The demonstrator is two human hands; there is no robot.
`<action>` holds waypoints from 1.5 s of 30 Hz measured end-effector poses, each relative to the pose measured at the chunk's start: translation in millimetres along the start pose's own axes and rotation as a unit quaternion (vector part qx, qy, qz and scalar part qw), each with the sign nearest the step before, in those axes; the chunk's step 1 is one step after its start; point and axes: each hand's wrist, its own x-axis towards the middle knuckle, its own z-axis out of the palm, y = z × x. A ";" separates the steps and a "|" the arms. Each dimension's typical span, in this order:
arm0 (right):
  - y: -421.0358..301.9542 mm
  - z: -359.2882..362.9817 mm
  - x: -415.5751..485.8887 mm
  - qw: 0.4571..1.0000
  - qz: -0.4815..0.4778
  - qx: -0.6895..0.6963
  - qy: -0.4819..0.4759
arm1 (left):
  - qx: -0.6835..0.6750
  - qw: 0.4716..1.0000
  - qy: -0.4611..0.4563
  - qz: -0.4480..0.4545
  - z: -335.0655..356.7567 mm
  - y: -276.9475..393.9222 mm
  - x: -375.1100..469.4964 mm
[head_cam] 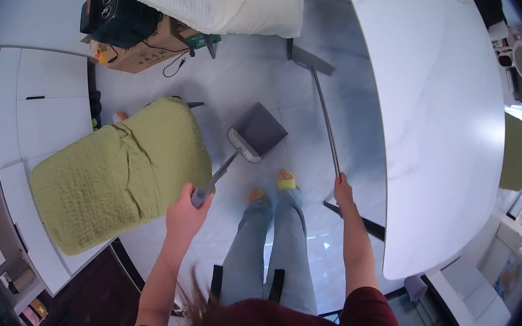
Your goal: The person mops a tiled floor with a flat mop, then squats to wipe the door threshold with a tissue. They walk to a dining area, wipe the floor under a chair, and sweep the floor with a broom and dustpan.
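My left hand (pixel 187 212) is wrapped around the grey handle of a long-handled dustpan (pixel 259 126). The pan lies on the tiled floor in front of my feet, its mouth facing away from me. In my right hand (pixel 343 191) is the thin metal pole of a broom (pixel 315 62). Its grey bristle head rests on the floor farther ahead, beside a dark leg of the white-covered chair. The broom pole slants along the near side of the white table. I cannot make out any debris in the pan.
A chair with a green cover (pixel 129 172) stands close at my left, and one with a white cover (pixel 240 1) stands ahead. The marbled white table (pixel 443 135) overhangs on the right. Cardboard boxes (pixel 146 48), a black appliance (pixel 120 19) and a loose power cord (pixel 174 67) are at the far left.
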 end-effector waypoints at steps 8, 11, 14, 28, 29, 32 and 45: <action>106.8 -29.6 -224.1 0.991 0.092 -0.030 -0.090 | -0.011 1.000 0.003 0.022 -6.9 -0.3 -12.6; 88.1 -59.3 -292.2 0.981 0.134 0.056 -0.127 | -0.044 0.996 0.011 0.072 -3.6 -14.4 -15.5; 102.6 -50.1 -344.6 0.961 0.178 0.180 -0.111 | -0.072 0.992 0.019 0.098 4.0 -28.7 -24.9; 34.1 23.1 -329.8 0.744 0.361 0.524 -0.204 | 0.060 0.982 -0.072 0.162 -5.2 -67.2 -83.3; 32.7 26.4 -336.8 0.745 0.351 0.519 -0.228 | 0.055 0.983 -0.071 0.161 -5.2 -66.3 -83.4; 18.9 25.4 -354.0 0.763 0.316 0.493 -0.273 | 0.052 0.978 -0.085 0.181 -3.2 -73.7 -81.3; -26.3 -36.4 -226.5 0.964 -0.008 0.234 -0.127 | 0.037 0.987 -0.053 0.150 2.7 -107.9 -137.1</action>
